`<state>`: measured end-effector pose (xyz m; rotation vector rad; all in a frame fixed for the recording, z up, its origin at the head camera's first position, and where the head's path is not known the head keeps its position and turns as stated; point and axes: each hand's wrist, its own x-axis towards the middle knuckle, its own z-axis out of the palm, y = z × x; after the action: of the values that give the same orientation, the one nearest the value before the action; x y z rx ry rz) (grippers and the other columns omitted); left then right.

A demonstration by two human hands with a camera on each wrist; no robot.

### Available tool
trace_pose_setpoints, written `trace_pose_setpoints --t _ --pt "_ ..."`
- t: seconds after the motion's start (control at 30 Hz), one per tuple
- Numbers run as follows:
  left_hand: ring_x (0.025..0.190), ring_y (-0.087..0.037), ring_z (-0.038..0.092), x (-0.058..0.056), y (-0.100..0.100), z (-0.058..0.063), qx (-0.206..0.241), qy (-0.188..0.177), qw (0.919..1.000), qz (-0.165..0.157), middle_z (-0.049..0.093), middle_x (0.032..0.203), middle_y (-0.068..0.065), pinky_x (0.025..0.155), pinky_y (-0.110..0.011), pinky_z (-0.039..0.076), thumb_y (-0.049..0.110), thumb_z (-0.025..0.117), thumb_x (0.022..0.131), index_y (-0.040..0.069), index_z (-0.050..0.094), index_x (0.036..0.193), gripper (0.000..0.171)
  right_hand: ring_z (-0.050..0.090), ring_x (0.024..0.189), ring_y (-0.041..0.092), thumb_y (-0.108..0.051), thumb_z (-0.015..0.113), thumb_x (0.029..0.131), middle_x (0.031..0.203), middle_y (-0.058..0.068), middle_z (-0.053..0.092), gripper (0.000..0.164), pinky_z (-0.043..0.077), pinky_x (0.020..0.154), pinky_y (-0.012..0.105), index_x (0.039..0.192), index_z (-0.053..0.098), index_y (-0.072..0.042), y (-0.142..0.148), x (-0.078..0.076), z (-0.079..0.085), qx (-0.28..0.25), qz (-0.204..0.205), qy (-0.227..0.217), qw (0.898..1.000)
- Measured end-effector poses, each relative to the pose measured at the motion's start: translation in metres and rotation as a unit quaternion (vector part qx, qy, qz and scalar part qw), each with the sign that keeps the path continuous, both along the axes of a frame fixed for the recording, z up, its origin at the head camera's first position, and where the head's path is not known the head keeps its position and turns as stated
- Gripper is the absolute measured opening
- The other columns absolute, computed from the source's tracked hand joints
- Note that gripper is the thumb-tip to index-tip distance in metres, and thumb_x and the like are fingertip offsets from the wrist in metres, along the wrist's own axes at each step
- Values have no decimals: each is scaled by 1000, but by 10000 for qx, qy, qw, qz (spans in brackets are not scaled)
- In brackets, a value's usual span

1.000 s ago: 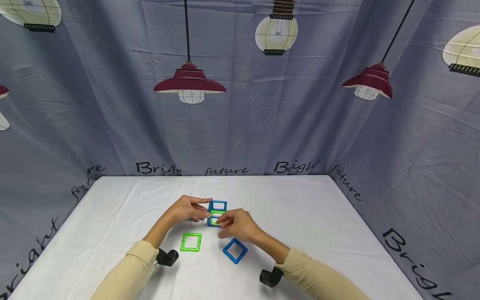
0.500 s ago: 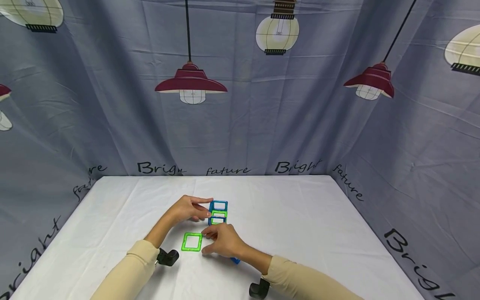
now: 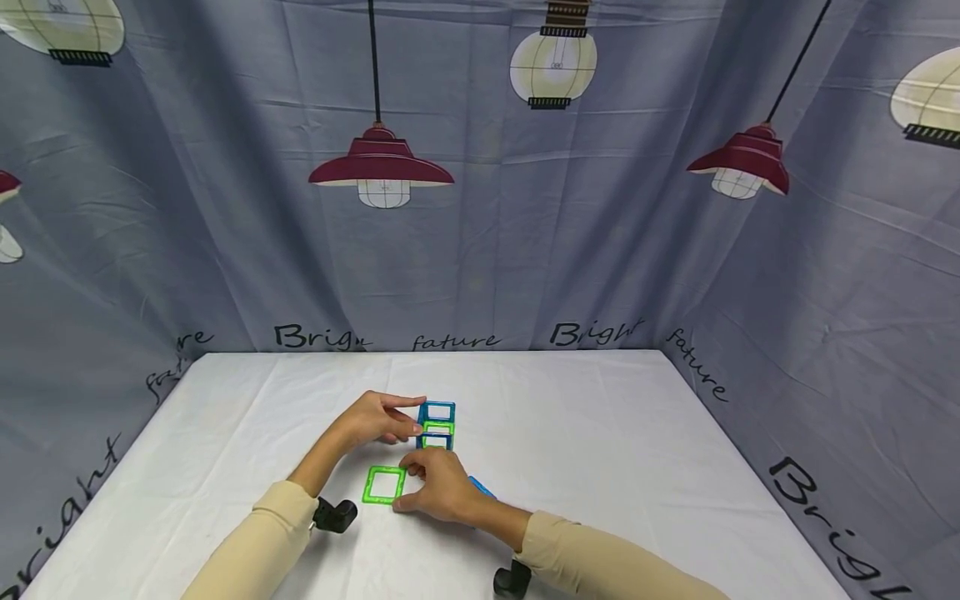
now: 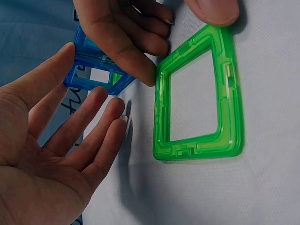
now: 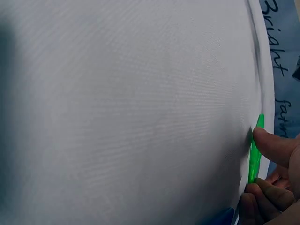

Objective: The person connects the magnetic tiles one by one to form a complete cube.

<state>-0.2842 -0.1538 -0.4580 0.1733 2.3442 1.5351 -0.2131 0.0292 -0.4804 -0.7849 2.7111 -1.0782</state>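
Note:
A small stack of blue and green magnetic tiles (image 3: 441, 404) stands near the middle of the table, with blue frames upright and green showing inside. My left hand (image 3: 367, 419) holds it at its left side, index finger on the far edge and thumb nearer. In front lies a square green magnetic tile (image 4: 230, 98) with an open centre. My right hand (image 3: 446, 490) grips that tile at its right side, thumb at the near corner and index finger at the far corner. In the right wrist view the green tile (image 5: 254, 161) appears edge-on, under the thumb.
A loose blue magnetic tile (image 3: 482, 487) lies mostly hidden behind my right wrist. White cloth (image 3: 600, 467) covers the table. A grey curtain (image 3: 480, 250) printed with lamps hangs behind it. Black wrist cameras (image 3: 334, 515) sit on both forearms.
My right hand has moved from the tile structure down and left to the green tile, taking hold of its right side. My left hand stays at the structure. The blue tile has become mostly covered.

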Motion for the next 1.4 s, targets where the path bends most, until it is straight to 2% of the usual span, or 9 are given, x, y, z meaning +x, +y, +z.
trace_pose_setpoints --t 0.27,0.57,0.8,0.93,1.17,1.4 --pt "84 -20 73 0 -1 -1 -62 15 10000 7 78 104 -7 75 -36 60 22 84 84 21 67 136 55 56 87 4 -28 94 71 98 -4 68 50 48 82 20 112 72 -8 -1 0 -2 374 50 114 9992" --pt "84 -20 73 -1 0 -3 -39 -16 10000 2 78 104 -7 75 -36 60 21 84 84 21 67 136 54 56 88 5 -22 92 72 99 -1 68 48 48 82 18 112 71 -6 4 0 3 415 295 58 9987" --pt "84 -20 73 0 0 -3 -96 -37 9999 36 78 106 -7 75 -36 60 22 85 84 21 67 136 56 51 87 3 -26 94 71 98 -3 64 50 46 82 19 110 69 -7 4 -1 3 550 291 14 9981" --pt "83 -20 73 0 1 -3 -91 -62 9999 51 78 106 -7 75 -36 60 23 85 83 21 67 136 56 54 87 3 -24 94 70 96 -4 65 47 47 83 18 107 69 -8 5 -2 4 502 318 -24 9982" --pt "85 -22 74 -1 2 -2 -29 -126 9999 50 78 105 -7 74 -35 60 22 84 84 22 66 137 55 63 91 9 -18 92 71 101 0 70 48 52 83 20 111 69 -7 21 -6 22 413 210 -522 9976" --pt "83 -20 73 -1 1 -1 -56 -91 9999 16 78 105 -6 74 -37 60 24 85 83 22 66 137 57 66 97 19 -16 92 71 104 4 71 48 54 86 26 113 71 -6 47 -16 48 727 223 -631 9951"
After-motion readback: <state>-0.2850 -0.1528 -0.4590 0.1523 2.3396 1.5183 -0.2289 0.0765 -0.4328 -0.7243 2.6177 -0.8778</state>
